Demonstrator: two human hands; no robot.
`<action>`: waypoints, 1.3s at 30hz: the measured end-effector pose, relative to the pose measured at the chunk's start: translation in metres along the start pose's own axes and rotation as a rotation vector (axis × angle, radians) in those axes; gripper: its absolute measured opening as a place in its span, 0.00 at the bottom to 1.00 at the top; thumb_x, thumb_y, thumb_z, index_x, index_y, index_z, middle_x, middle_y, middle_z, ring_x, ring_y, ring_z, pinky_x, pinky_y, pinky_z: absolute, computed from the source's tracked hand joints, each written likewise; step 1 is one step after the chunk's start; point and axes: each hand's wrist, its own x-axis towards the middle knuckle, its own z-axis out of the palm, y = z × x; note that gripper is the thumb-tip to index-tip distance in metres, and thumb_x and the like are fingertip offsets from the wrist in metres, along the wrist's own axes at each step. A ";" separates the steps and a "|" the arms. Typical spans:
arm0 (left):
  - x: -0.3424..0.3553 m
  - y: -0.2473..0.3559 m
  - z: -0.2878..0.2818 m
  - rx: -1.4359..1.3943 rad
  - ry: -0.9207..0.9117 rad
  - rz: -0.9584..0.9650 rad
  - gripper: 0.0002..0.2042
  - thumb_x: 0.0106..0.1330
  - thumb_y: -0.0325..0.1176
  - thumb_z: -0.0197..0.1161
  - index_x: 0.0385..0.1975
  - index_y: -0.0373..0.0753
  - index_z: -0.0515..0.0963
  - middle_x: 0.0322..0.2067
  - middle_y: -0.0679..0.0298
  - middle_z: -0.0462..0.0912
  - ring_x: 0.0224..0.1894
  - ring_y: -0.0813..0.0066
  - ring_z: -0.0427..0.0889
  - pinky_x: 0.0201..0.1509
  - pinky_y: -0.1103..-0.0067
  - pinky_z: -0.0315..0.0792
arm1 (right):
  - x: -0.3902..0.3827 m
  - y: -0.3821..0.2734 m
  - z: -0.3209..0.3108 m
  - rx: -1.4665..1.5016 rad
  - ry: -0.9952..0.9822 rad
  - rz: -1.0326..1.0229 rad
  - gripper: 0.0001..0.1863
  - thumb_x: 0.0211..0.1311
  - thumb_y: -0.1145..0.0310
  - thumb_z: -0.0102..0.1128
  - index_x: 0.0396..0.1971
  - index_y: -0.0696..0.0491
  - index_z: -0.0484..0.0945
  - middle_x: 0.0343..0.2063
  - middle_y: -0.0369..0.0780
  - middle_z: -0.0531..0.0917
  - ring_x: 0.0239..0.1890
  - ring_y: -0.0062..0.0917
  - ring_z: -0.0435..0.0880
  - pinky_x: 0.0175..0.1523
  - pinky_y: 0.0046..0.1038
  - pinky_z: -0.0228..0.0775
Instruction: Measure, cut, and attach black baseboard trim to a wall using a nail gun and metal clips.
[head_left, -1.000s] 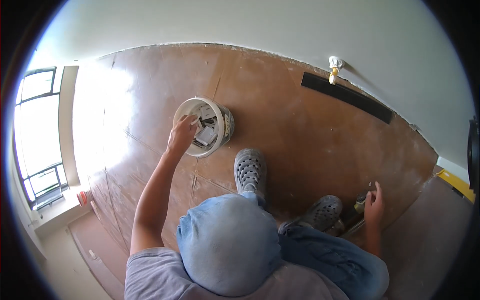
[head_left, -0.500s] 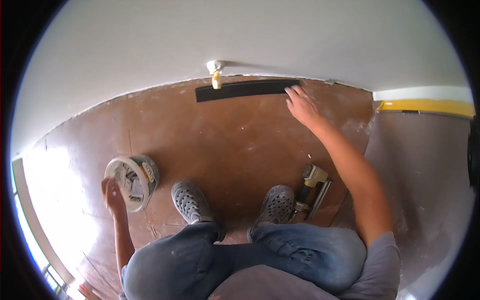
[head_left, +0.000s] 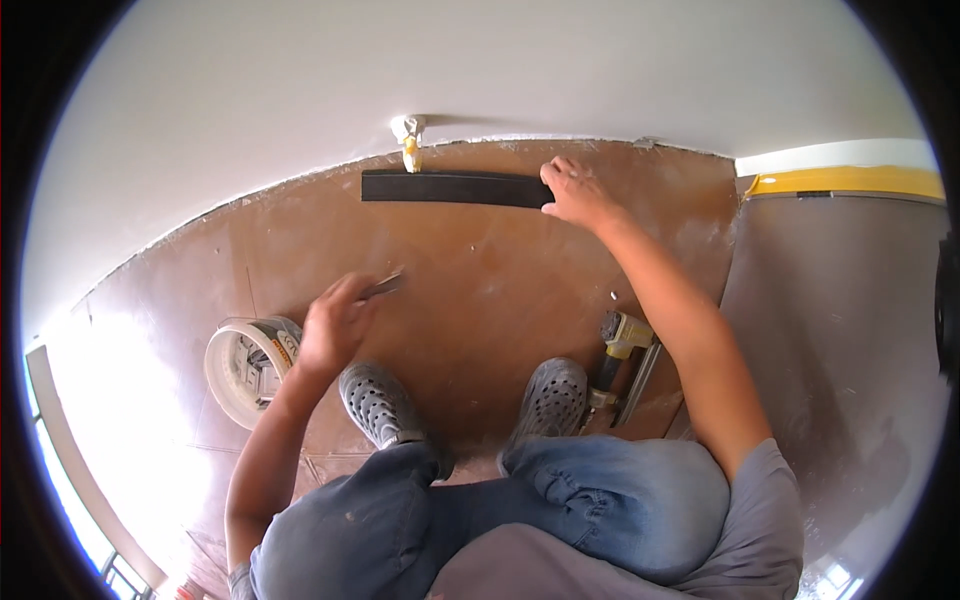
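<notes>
A long, flat black strip [head_left: 450,188] lies on the brown floor covering, close to the wall. My right hand [head_left: 577,192] is closed round its right end, thumb on the near side and fingers on the far side. My left hand [head_left: 338,322] is over the floor, right of the white bucket [head_left: 228,395]. Pinched in it is a small, thin, greyish piece [head_left: 384,286], too blurred to name. Inside the bucket lie small pale and dark pieces.
A yellow and black nail gun [head_left: 622,355] lies by my right shoe [head_left: 552,400]. From the wall [head_left: 560,70] a white pipe fitting with a yellowish end [head_left: 409,140] sticks out behind the strip. Yellow tape [head_left: 850,181] runs along the wall base at right.
My left hand has moved from the bucket to the right and away from me, now with the small piece. My right hand has closed on the strip's end, and the strip has shifted slightly.
</notes>
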 end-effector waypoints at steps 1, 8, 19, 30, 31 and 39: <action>0.007 0.005 0.008 -0.005 -0.029 0.009 0.11 0.65 0.26 0.64 0.46 0.34 0.78 0.38 0.50 0.83 0.40 0.51 0.84 0.44 0.69 0.77 | -0.005 -0.013 0.006 0.043 -0.018 -0.039 0.23 0.46 0.64 0.76 0.40 0.53 0.74 0.46 0.40 0.75 0.58 0.38 0.73 0.63 0.44 0.68; 0.047 -0.003 0.072 -0.786 -0.165 -0.296 0.16 0.66 0.24 0.65 0.51 0.31 0.73 0.38 0.59 0.84 0.39 0.75 0.84 0.44 0.77 0.79 | -0.070 -0.101 0.000 0.575 0.117 -0.057 0.19 0.59 0.69 0.68 0.49 0.51 0.76 0.46 0.38 0.80 0.51 0.32 0.80 0.55 0.36 0.73; 0.041 0.025 0.097 -0.161 0.000 0.302 0.17 0.55 0.26 0.67 0.47 0.36 0.81 0.49 0.58 0.82 0.46 0.55 0.84 0.55 0.69 0.78 | -0.105 -0.121 0.013 1.987 -0.251 0.309 0.23 0.72 0.65 0.58 0.62 0.59 0.69 0.53 0.42 0.78 0.54 0.26 0.77 0.59 0.29 0.71; 0.079 -0.020 0.118 0.420 -0.137 0.464 0.31 0.51 0.31 0.73 0.58 0.34 0.73 0.59 0.54 0.74 0.62 0.55 0.72 0.67 0.64 0.67 | -0.109 -0.108 0.012 1.509 -0.058 0.471 0.18 0.66 0.73 0.60 0.55 0.60 0.76 0.44 0.39 0.84 0.39 0.16 0.80 0.45 0.22 0.75; 0.085 -0.023 0.120 0.468 -0.164 0.499 0.32 0.50 0.32 0.74 0.58 0.34 0.72 0.60 0.55 0.73 0.63 0.56 0.71 0.67 0.64 0.66 | -0.109 -0.106 0.014 1.507 -0.055 0.474 0.18 0.66 0.73 0.60 0.55 0.60 0.76 0.44 0.39 0.84 0.39 0.16 0.80 0.45 0.22 0.75; 0.097 -0.044 0.140 0.555 -0.392 0.540 0.34 0.53 0.35 0.73 0.62 0.34 0.70 0.57 0.54 0.73 0.60 0.56 0.72 0.65 0.65 0.68 | -0.114 -0.085 0.038 1.199 0.242 0.471 0.13 0.65 0.71 0.60 0.46 0.60 0.81 0.33 0.38 0.86 0.34 0.18 0.83 0.41 0.23 0.74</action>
